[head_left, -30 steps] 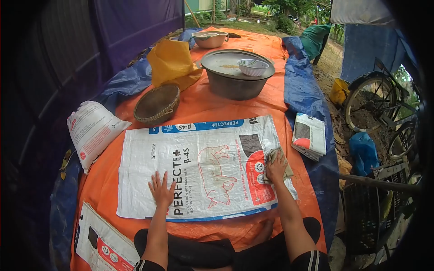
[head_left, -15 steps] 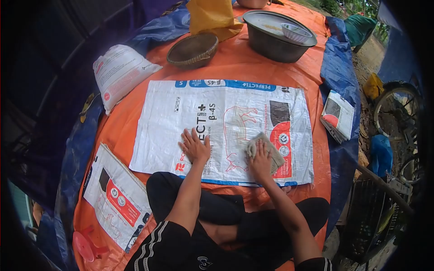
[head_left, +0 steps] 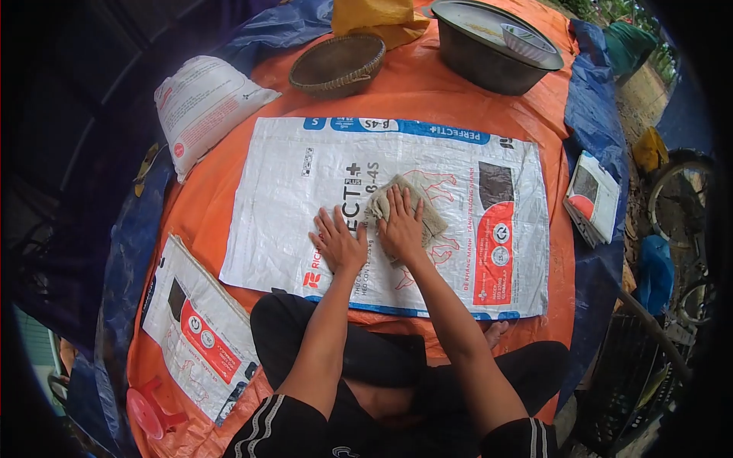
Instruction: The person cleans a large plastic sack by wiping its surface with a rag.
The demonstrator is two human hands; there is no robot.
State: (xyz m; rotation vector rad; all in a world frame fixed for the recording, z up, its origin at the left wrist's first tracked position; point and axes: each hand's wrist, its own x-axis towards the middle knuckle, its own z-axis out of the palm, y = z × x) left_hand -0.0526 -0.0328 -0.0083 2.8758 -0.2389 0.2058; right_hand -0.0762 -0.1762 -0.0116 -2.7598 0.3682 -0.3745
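Observation:
A white printed feed sack (head_left: 267,202) lies flat in front of my crossed legs, with a pig outline and a red panel on its right half. My left hand (head_left: 340,240) rests palm down on it near the middle, fingers spread, holding nothing. Just to its right, my right hand (head_left: 402,227) presses a folded beige cloth (head_left: 433,220) against the sack, fingers stretched over it. Part of the cloth is hidden beneath that hand.
Orange tarp (head_left: 263,99) lies under everything. Folded sacks (head_left: 172,324) are at the left, another folded stack (head_left: 595,195) at the right. Behind are a filled white bag (head_left: 206,107), a woven basket (head_left: 336,65) and a large pot (head_left: 489,65). A pink stool (head_left: 149,412) is front left.
My right hand has slid the cloth left and away from me, from the pig's head area to the sack's middle. My left hand stays on the sack. The camera view has shifted slightly.

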